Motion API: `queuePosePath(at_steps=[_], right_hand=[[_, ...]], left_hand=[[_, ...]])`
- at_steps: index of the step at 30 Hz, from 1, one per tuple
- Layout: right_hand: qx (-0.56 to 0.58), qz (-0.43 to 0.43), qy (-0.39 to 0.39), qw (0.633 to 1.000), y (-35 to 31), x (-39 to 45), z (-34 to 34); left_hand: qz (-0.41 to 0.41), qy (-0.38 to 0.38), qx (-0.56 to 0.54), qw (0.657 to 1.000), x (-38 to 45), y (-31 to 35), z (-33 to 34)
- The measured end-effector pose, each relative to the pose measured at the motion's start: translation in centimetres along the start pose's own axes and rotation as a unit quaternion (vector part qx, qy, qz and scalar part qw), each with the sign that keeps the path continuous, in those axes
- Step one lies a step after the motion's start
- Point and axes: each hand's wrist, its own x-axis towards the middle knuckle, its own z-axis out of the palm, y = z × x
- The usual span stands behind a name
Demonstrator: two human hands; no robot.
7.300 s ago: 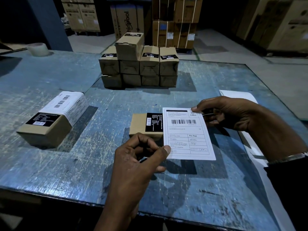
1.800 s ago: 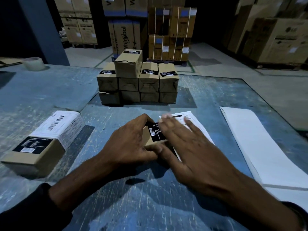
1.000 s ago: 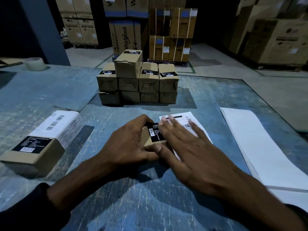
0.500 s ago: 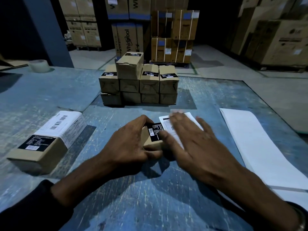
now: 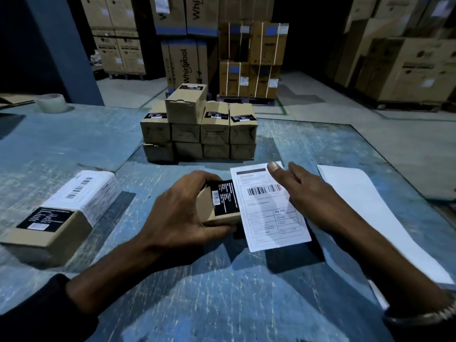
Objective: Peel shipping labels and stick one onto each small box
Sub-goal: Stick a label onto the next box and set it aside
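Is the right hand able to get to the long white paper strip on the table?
Probably yes. The right hand is open, holding nothing, and hovers over the white shipping label. The long white paper strip lies just beside it on the blue table, with nothing between them.

The scene is dim, with a cold bluish cast. Light falls from above and slightly ahead, so the hands (image 5: 187, 215) throw hard dark shadows toward the viewer on the scratched desk (image 5: 222, 292). The white label (image 5: 269, 208) is the brightest patch, its small print soft. The far cartons (image 5: 187, 60) sink into darkness. Straight lines bow at the edges, and the corners fall off to near black.
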Motion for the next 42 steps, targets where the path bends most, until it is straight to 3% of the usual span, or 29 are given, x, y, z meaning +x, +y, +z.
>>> queuePosePath(at_steps=[3, 5, 7, 10, 14, 17, 22, 35, 38, 40, 41, 42], right_hand=[[0.155, -0.007, -0.105, 0.982, -0.1, -0.1, -1.0], [0.209, -0.025, -0.127, 0.969, 0.4, 0.0, -1.3], [0.263, -0.062, -0.123, 0.955, 0.6, 0.1, -1.3], [0.305, -0.119, -0.054, 0.943, 0.5, 0.1, -1.0], [0.3, -0.181, 0.041, 0.936, 0.5, 0.2, -0.3], [0.264, -0.224, 0.063, 0.936, 0.4, 0.1, -0.1], [0.243, -0.268, 0.063, 0.93, 0.1, -0.1, -0.1], [0.261, -0.279, 0.14, 0.914, -0.4, -0.4, 1.8], [0.257, -0.288, 0.177, 0.906, -1.2, -1.0, 2.2], [0.277, -0.295, 0.183, 0.896, -1.4, -1.0, 2.4], [0.311, -0.283, 0.18, 0.889, -1.5, -1.2, 2.6], [0.331, -0.283, 0.178, 0.883, -1.9, -1.7, 2.8]], left_hand=[[0.039, 0.042, 0.0, 0.998, 0.2, 0.0, -0.4], [0.065, 0.069, -0.008, 0.995, 0.4, 0.0, -0.6], [0.076, 0.095, -0.015, 0.992, 0.5, 0.3, -0.6], [0.019, 0.112, -0.07, 0.991, 0.8, 0.7, -0.6], [-0.028, 0.07, -0.221, 0.972, 0.8, 1.4, -0.6], [-0.073, 0.121, -0.293, 0.945, 1.3, 2.7, -0.3], [-0.153, 0.194, -0.354, 0.902, 3.4, 4.4, 0.6], [-0.167, 0.264, -0.467, 0.828, 3.3, 7.0, 2.9], [-0.136, 0.258, -0.462, 0.838, 1.6, 8.1, 2.6], [-0.171, 0.239, -0.442, 0.847, 2.8, 7.0, 3.0], [-0.178, 0.2, -0.447, 0.853, 3.4, 6.8, 2.4], [-0.177, 0.113, -0.483, 0.85, 3.5, 6.3, 2.1]])
